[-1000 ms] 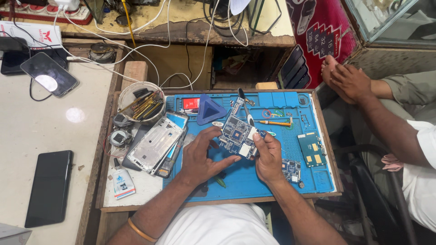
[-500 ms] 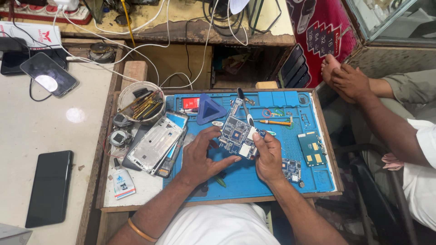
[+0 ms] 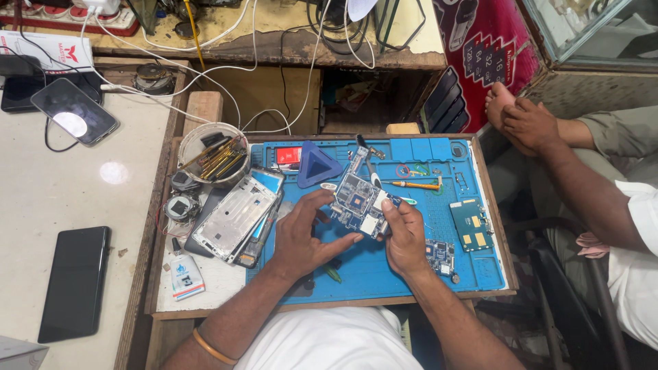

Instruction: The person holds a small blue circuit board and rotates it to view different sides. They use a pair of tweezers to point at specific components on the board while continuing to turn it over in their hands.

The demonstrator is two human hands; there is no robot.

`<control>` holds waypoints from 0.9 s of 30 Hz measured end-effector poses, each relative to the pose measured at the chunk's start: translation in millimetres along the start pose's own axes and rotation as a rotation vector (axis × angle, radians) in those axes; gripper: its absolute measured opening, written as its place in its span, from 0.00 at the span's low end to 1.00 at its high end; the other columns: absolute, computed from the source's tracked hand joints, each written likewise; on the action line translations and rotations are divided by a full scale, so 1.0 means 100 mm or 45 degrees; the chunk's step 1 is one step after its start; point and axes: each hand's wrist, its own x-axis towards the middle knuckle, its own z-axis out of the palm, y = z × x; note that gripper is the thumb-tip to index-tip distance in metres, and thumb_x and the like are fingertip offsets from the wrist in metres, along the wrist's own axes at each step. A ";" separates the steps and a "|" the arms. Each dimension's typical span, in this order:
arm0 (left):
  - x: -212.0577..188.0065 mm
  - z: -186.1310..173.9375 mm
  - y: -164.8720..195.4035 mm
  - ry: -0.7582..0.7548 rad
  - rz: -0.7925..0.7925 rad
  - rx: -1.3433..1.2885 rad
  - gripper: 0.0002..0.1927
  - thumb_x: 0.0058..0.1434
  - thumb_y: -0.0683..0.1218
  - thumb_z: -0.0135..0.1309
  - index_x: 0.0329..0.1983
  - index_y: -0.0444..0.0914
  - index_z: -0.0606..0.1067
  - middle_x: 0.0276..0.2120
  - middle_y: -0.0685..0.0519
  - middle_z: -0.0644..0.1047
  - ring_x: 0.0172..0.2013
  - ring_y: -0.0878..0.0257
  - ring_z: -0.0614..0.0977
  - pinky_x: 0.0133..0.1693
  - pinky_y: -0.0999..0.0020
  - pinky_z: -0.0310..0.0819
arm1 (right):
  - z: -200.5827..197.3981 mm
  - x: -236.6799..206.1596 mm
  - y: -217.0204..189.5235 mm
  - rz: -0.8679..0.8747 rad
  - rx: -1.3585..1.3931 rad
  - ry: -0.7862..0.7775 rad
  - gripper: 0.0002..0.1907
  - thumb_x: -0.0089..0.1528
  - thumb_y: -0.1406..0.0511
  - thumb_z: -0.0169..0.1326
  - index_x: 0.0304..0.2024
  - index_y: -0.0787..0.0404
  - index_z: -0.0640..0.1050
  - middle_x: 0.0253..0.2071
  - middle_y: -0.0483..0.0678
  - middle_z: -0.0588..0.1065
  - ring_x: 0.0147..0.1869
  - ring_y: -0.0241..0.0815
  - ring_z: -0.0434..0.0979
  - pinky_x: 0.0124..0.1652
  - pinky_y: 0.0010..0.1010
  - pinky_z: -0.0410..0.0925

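Note:
A blue phone circuit board with silver shields is held tilted above the blue work mat. My left hand cups its left and lower edge with thumb and fingers. Gripping the board's right side is my right hand. A second small circuit board lies on the mat just right of my right hand. A green board with yellow patches lies farther right.
A silver phone frame lies left of the mat beside a round tub of tools. A blue triangular pick and an orange screwdriver lie at the mat's back. Two phones rest on the left counter. Another person's hand is at right.
The circuit board has shifted slightly in my hands; both hands keep their hold. The other person's hand has barely moved.

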 end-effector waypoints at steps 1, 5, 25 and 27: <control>0.00 0.00 0.00 -0.006 -0.021 0.006 0.41 0.48 0.60 0.74 0.58 0.39 0.69 0.54 0.47 0.77 0.34 0.64 0.85 0.31 0.70 0.81 | 0.00 0.00 0.01 0.006 -0.015 -0.016 0.13 0.71 0.61 0.50 0.42 0.63 0.80 0.31 0.44 0.79 0.28 0.27 0.73 0.26 0.19 0.66; 0.01 0.01 0.00 -0.006 -0.043 0.002 0.41 0.48 0.60 0.74 0.59 0.40 0.69 0.54 0.48 0.77 0.35 0.63 0.85 0.32 0.70 0.82 | 0.01 -0.01 0.02 -0.002 -0.049 -0.071 0.13 0.72 0.62 0.50 0.41 0.64 0.80 0.31 0.45 0.79 0.29 0.27 0.73 0.27 0.19 0.66; 0.00 0.01 -0.02 0.032 0.081 0.074 0.41 0.48 0.62 0.74 0.56 0.37 0.69 0.53 0.47 0.78 0.34 0.64 0.84 0.32 0.71 0.81 | 0.00 -0.02 0.01 0.003 -0.065 -0.098 0.12 0.72 0.62 0.50 0.42 0.64 0.81 0.31 0.44 0.79 0.29 0.27 0.72 0.27 0.19 0.65; 0.00 0.02 -0.03 0.042 0.083 0.095 0.41 0.47 0.62 0.74 0.54 0.37 0.69 0.52 0.46 0.78 0.33 0.64 0.84 0.32 0.70 0.80 | 0.01 -0.02 0.02 0.024 -0.038 -0.091 0.12 0.71 0.62 0.51 0.42 0.64 0.81 0.31 0.44 0.79 0.29 0.27 0.72 0.27 0.19 0.65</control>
